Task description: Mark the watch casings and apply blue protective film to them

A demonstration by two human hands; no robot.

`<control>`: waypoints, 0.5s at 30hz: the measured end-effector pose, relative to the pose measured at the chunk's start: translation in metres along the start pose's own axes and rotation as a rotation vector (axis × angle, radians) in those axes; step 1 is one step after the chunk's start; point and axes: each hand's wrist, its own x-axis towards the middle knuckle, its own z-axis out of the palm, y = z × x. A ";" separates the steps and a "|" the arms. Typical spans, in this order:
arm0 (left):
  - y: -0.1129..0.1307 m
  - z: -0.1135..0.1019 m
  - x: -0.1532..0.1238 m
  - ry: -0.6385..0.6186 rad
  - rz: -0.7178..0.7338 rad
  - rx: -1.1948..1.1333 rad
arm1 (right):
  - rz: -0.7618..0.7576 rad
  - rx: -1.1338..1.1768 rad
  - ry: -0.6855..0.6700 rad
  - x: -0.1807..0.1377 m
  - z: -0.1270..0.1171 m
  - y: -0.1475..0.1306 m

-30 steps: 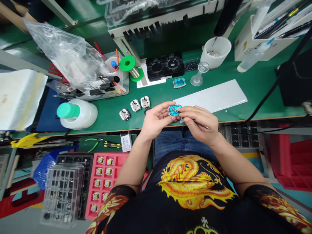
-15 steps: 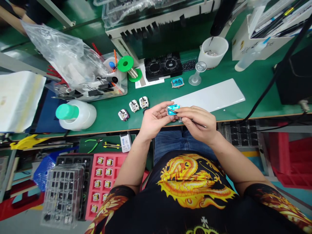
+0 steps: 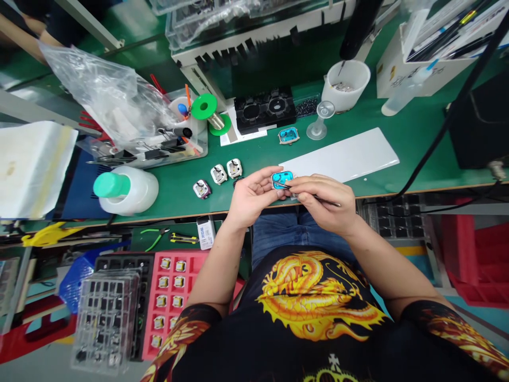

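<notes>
A worker at a green bench (image 3: 178, 185) holds a small blue part (image 3: 282, 179) over the bench's near edge, pinched at its left side by the fingertips of the left hand (image 3: 252, 196). The right hand (image 3: 324, 201) is closed around thin tweezers (image 3: 314, 196), whose tips touch the part's face; the handle runs out to the right past the knuckles. Both hands meet at the part, just in front of a white strip (image 3: 342, 156) lying flat on the bench.

To the left of the hands, three small white parts (image 3: 218, 178) sit in a loose row, with bare green surface between them and a white bottle (image 3: 127, 188) with a green cap. A second blue part (image 3: 288, 136) lies farther back, beside a clear stand (image 3: 320, 122) and a black fixture (image 3: 264, 109). Bare green surface lies to the right of the white strip. Below the bench edge, a red tray (image 3: 170, 297) holds rows of small parts beside the worker's left arm.
</notes>
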 end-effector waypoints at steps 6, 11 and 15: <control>-0.001 -0.001 -0.001 -0.010 0.014 0.027 | 0.043 0.082 0.011 -0.002 -0.002 0.000; -0.001 -0.001 -0.002 0.006 0.009 0.058 | 0.070 0.115 0.003 -0.003 -0.002 -0.002; -0.002 -0.003 -0.003 -0.021 0.025 0.051 | 0.101 0.135 0.003 -0.004 -0.003 -0.003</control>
